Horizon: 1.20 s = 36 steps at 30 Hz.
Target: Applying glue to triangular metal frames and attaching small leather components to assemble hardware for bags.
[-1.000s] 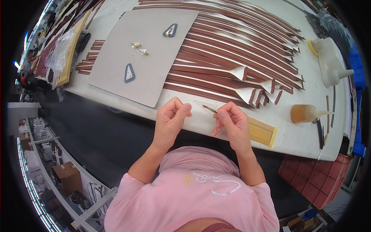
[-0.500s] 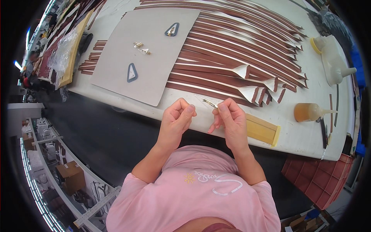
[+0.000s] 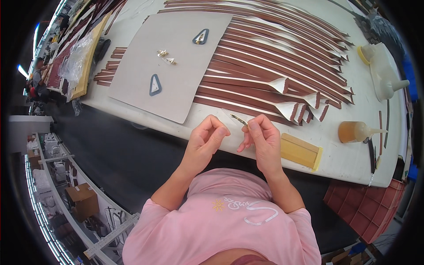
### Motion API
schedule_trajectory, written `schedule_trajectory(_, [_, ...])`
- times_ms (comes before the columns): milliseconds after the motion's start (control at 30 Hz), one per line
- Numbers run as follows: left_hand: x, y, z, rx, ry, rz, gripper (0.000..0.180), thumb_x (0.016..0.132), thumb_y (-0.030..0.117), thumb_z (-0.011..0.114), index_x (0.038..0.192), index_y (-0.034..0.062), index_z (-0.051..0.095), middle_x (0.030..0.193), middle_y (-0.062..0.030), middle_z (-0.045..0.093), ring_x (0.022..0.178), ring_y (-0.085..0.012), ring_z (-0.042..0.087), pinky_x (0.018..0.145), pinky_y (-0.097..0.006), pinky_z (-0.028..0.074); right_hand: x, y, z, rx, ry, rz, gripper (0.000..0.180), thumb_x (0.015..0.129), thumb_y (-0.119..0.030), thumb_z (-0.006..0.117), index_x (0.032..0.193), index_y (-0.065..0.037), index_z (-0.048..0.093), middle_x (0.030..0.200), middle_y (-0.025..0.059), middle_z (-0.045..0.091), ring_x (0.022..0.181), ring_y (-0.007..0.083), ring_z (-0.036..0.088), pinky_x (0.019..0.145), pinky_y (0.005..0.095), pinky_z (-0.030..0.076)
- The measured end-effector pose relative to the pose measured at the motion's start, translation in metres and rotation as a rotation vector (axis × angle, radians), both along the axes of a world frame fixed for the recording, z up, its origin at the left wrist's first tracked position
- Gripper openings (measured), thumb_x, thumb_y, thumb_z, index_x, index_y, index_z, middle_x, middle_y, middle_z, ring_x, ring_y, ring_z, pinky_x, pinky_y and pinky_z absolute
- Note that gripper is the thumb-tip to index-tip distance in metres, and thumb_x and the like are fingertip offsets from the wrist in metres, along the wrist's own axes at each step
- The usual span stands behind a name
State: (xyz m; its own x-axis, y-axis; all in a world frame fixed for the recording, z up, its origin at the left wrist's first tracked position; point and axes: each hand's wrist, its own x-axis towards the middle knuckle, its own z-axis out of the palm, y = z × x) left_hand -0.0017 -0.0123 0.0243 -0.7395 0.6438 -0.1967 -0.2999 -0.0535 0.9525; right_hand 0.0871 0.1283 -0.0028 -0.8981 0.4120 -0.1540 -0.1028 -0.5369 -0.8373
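Above the table's near edge, my right hand [image 3: 265, 140] pinches a small, slim gold-coloured metal piece [image 3: 238, 119] between thumb and fingers. Its free end points up and left; its exact kind does not show. Just left of it, apart from the metal piece, my left hand [image 3: 203, 143] is closed with thumb against forefinger. Whatever sits in that pinch, if anything, is too small to make out. Beyond my hands lies a grey board [image 3: 176, 104] bearing two dark blue triangular pieces [image 3: 155, 85] with pale centres and some small gold fittings [image 3: 163, 54].
Long brown strips with white edges [image 3: 260, 93] spread across the white table [image 3: 344, 161]. A yellow tray [image 3: 301, 152] rests by my right hand, with an amber squeeze bottle [image 3: 352, 131] and a large white bottle [image 3: 383, 73] farther right. A red crate [image 3: 362, 205] stands below the right edge.
The whole view has shifted slightly, with the table items appearing a little lower and to the right. The metal piece has turned slightly in my right hand; both pinches stay closed.
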Motion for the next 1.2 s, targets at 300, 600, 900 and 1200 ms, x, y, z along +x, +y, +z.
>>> schedule_trajectory(300, [-0.001, 0.006, -0.006, 0.056, -0.116, 0.06, 0.019, 0.093, 0.018, 0.068, 0.09, 0.0074, 0.053, 0.071, 0.0068, 0.047, 0.056, 0.0016, 0.038, 0.046, -0.017, 0.026, -0.003, -0.009, 0.008, 0.088, -0.046, -0.003, 0.022, 0.101, -0.022, 0.053, 0.089, -0.003, 0.054, 0.072, 0.0029, 0.056, 0.056, 0.0062, 0.05, 0.047, 0.0224, 0.047])
schedule_trajectory(600, [-0.006, 0.01, 0.0, 0.03, -0.143, -0.005, 0.02, 0.091, 0.015, 0.069, 0.088, 0.006, 0.051, 0.075, -0.0004, 0.061, 0.052, 0.0003, 0.043, 0.043, -0.017, 0.033, 0.0, -0.012, 0.003, 0.078, -0.029, 0.063, 0.019, 0.099, -0.019, 0.057, 0.092, -0.002, 0.055, 0.078, 0.0026, 0.058, 0.06, 0.0043, 0.051, 0.051, 0.0197, 0.046])
schedule_trajectory(900, [-0.007, 0.007, -0.004, 0.001, -0.092, 0.012, 0.02, 0.093, 0.02, 0.066, 0.087, 0.0054, 0.055, 0.074, -0.0018, 0.062, 0.053, -0.0009, 0.048, 0.043, -0.017, 0.036, -0.001, -0.014, 0.003, 0.1, -0.041, 0.057, 0.021, 0.101, -0.021, 0.054, 0.091, -0.002, 0.055, 0.071, 0.0026, 0.056, 0.056, 0.006, 0.051, 0.049, 0.0214, 0.047])
schedule_trajectory(1200, [-0.007, 0.006, -0.014, 0.043, -0.05, 0.014, 0.024, 0.1, 0.024, 0.056, 0.086, 0.0047, 0.058, 0.071, -0.0025, 0.063, 0.053, -0.0014, 0.049, 0.044, -0.016, 0.037, -0.001, -0.014, 0.002, 0.069, -0.037, 0.055, 0.019, 0.1, -0.018, 0.055, 0.091, -0.001, 0.054, 0.076, 0.0035, 0.059, 0.056, 0.0059, 0.053, 0.05, 0.0205, 0.047])
